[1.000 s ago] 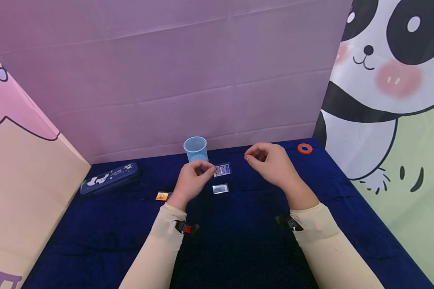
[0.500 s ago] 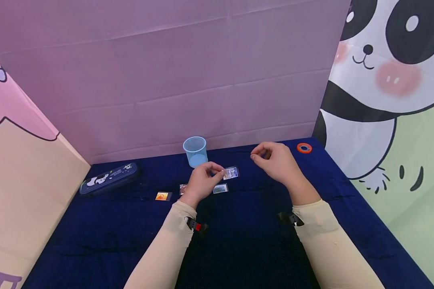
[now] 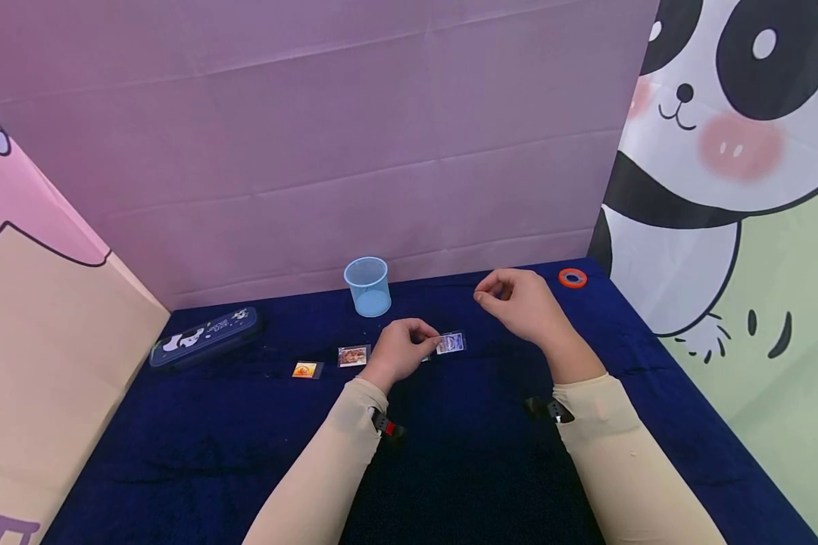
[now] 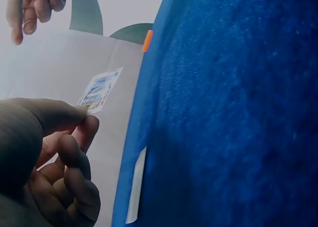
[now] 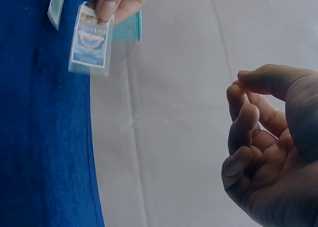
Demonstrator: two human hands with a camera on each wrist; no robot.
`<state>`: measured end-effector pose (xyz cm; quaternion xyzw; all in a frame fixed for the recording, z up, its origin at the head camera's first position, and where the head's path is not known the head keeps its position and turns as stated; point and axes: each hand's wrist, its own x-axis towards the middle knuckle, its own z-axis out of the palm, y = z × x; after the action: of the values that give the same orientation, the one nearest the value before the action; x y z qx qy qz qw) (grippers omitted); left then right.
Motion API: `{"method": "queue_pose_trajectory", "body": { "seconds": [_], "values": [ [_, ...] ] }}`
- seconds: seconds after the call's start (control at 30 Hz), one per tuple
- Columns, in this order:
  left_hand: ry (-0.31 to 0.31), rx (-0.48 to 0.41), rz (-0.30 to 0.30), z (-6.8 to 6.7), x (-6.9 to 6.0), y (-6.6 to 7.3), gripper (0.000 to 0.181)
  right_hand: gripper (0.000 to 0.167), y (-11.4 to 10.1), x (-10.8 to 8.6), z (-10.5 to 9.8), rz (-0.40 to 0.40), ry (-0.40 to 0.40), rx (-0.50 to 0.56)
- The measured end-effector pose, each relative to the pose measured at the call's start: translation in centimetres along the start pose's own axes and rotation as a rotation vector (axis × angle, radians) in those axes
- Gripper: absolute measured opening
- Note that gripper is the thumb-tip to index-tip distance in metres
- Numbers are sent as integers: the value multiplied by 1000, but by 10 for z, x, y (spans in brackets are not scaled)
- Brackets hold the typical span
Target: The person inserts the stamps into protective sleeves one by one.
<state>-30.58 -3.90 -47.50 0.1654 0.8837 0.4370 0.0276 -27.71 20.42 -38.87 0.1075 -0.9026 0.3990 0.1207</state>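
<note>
My left hand [image 3: 401, 350] pinches a blue postage stamp [image 3: 451, 343] in a clear sleeve by one edge, between thumb and index finger. In the right wrist view the held stamp [image 5: 89, 45] shows its perforated edge, raised off the table. Right of it hovers my right hand [image 3: 520, 303], its fingers loosely bent and nothing held. Another sleeved stamp [image 3: 426, 359] lies mostly hidden behind the left hand. A brownish stamp [image 3: 353, 356] and an orange-yellow stamp [image 3: 305, 369] lie in a row to the left.
A light blue cup [image 3: 368, 291] stands at the back of the dark blue cloth [image 3: 463, 469]. A dark blue pencil case [image 3: 204, 337] with a panda print lies at left. At the back right is an orange ring-shaped roll [image 3: 572, 285]. Fabric walls enclose the table.
My left hand has moved right and slightly nearer with the stamp, uncovering the brownish stamp and covering most of another. The right hand shifted slightly right, then stayed nearly still.
</note>
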Motion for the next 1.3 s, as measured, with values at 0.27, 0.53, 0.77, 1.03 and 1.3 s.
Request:
{"method": "queue_pose_trajectory", "body": {
  "seconds": [0.27, 0.53, 0.77, 1.03, 1.3],
  "values": [
    [-18, 48, -53, 14, 6, 1, 7, 11, 4, 1, 0, 4, -18, 8],
    [-35, 107, -114, 22, 6, 2, 8, 13, -2, -1, -3, -4, -43, 30],
    [-15, 159, -133, 26, 12, -1, 7, 12, -3, 0, -1, -23, -44, 42],
    [14, 183, -151, 26, 13, -6, 8, 13, 9, 4, 2, 16, -59, 7],
    [27, 189, -127, 17, 8, -4, 22, 14, 23, 10, 7, 39, -90, -8]
  ]
}}
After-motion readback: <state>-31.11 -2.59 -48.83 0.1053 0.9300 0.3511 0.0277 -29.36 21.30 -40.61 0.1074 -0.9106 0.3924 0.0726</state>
